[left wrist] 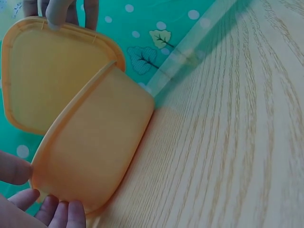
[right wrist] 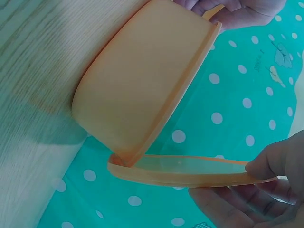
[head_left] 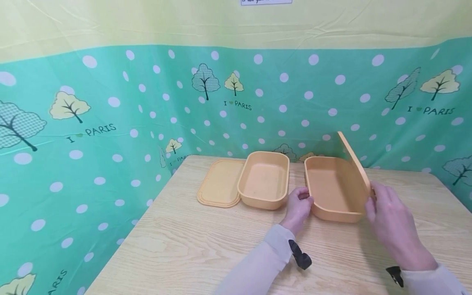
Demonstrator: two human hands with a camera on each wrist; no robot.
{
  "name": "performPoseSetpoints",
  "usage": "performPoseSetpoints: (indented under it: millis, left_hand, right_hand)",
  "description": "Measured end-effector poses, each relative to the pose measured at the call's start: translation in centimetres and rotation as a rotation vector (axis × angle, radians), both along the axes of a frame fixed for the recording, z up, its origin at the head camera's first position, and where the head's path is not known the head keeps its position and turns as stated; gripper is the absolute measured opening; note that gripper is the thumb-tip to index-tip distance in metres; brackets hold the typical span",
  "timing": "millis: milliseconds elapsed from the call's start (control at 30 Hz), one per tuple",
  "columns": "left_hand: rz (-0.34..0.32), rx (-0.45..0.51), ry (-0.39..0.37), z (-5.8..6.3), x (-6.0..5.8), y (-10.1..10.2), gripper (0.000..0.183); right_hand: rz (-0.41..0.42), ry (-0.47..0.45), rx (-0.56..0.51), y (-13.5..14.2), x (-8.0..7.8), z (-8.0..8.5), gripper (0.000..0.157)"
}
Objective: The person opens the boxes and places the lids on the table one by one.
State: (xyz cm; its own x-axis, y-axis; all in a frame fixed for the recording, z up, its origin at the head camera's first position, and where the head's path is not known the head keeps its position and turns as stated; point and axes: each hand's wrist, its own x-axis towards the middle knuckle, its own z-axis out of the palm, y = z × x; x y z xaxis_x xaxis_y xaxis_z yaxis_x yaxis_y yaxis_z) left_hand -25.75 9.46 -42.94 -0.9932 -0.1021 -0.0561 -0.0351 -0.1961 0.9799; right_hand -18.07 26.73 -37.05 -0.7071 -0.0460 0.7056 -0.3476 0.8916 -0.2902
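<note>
An orange-tan plastic food container (head_left: 326,184) stands uncovered on the table's right half. My left hand (head_left: 298,209) grips its left wall near the front corner, thumb by the rim and fingers against the outside, as the left wrist view also shows. In my right hand (head_left: 394,225) is a matching lid (right wrist: 190,178), pinched at its edge between thumb and fingers. The lid tilts steeply up over the container's right side, its far end right at the rim in the right wrist view. Its inner face, with a raised border, shows in the left wrist view.
A second, smaller open container (head_left: 263,180) stands to the left, by my left hand. Its lighter lid (head_left: 221,182) lies flat beside it. The wooden table (head_left: 177,254) ends at a green dotted curtain (head_left: 236,106) behind and on the left.
</note>
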Motion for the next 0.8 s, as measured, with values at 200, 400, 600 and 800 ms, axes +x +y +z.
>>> performPoseSetpoints:
  millis: [200,400,600,800]
  left_hand:
    - [0.005,0.007,-0.020,-0.03,-0.12,0.02,0.028]
    - [0.011,0.012,-0.019,-0.05,-0.21,0.04,0.028]
    - [0.009,0.016,-0.020,0.03,-0.15,0.06,0.029]
    - [0.007,0.016,-0.019,0.05,-0.14,0.09,0.028]
  right_hand:
    - [0.002,0.014,-0.026,0.22,-0.06,0.02,0.038]
    - [-0.003,0.011,-0.060,0.32,-0.12,0.16,0.035]
    - [-0.034,-0.050,-0.100,0.42,-0.07,0.50,0.037]
    - [-0.043,-0.073,-0.122,0.67,0.00,0.68,0.037]
